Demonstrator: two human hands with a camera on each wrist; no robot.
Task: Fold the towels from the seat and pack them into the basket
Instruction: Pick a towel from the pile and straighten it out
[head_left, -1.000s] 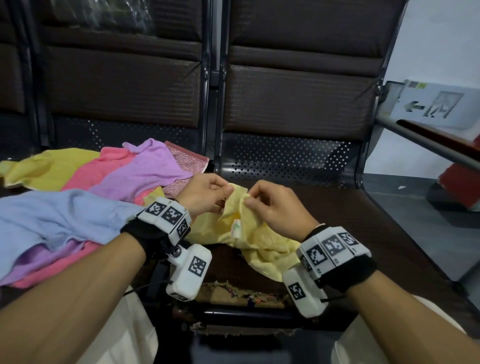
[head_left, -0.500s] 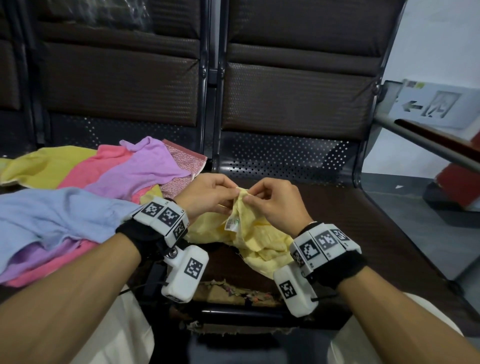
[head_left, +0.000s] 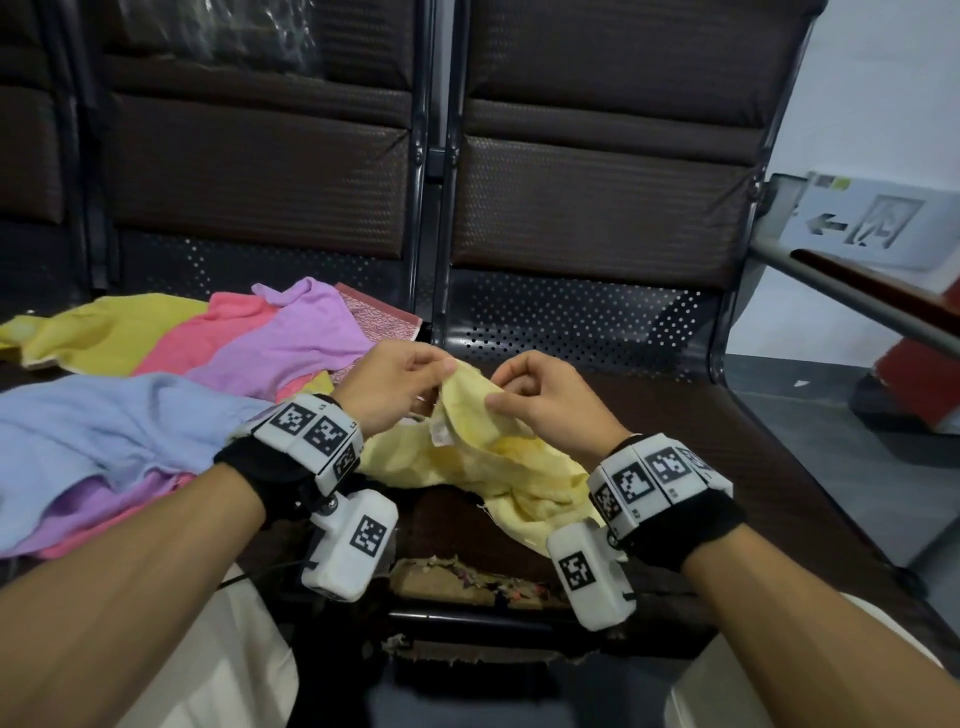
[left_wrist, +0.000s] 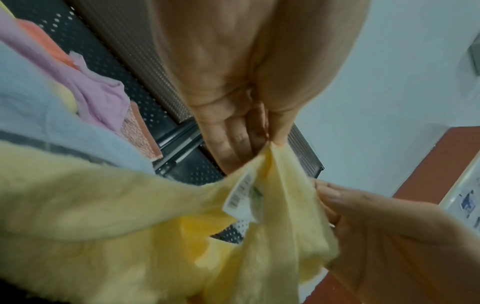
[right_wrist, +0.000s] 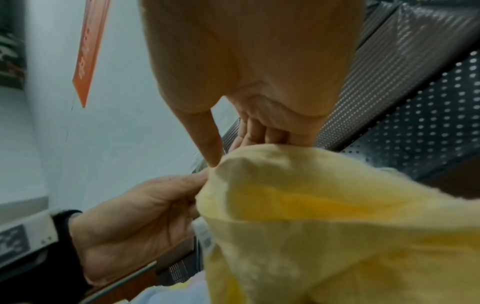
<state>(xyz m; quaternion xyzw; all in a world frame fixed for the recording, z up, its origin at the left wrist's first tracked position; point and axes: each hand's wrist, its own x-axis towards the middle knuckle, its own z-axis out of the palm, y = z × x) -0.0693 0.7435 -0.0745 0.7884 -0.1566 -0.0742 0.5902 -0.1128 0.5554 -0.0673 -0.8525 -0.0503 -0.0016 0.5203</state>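
A pale yellow towel (head_left: 498, 457) lies bunched on the dark seat (head_left: 769, 467) in front of me, its top edge lifted. My left hand (head_left: 395, 389) pinches that edge at the left, just above a white barcode label (left_wrist: 240, 195). My right hand (head_left: 540, 400) pinches the same edge a little to the right, thumb on top. In the left wrist view the yellow towel (left_wrist: 130, 216) hangs from my left fingers (left_wrist: 233, 142). In the right wrist view the towel (right_wrist: 337, 216) drapes below my right fingers (right_wrist: 259, 131). No basket is in view.
A heap of towels lies on the left seat: light blue (head_left: 104, 431), purple (head_left: 291, 343), pink (head_left: 218, 338), mustard yellow (head_left: 98, 332) and a patterned pink one (head_left: 374, 317). Seat backs stand behind. A metal armrest (head_left: 852, 296) runs at the right, floor beyond it.
Both hands have lifted the yellow towel's edge and drawn slightly apart along it, so more of the edge is stretched between them. The label now hangs lower by the left hand.
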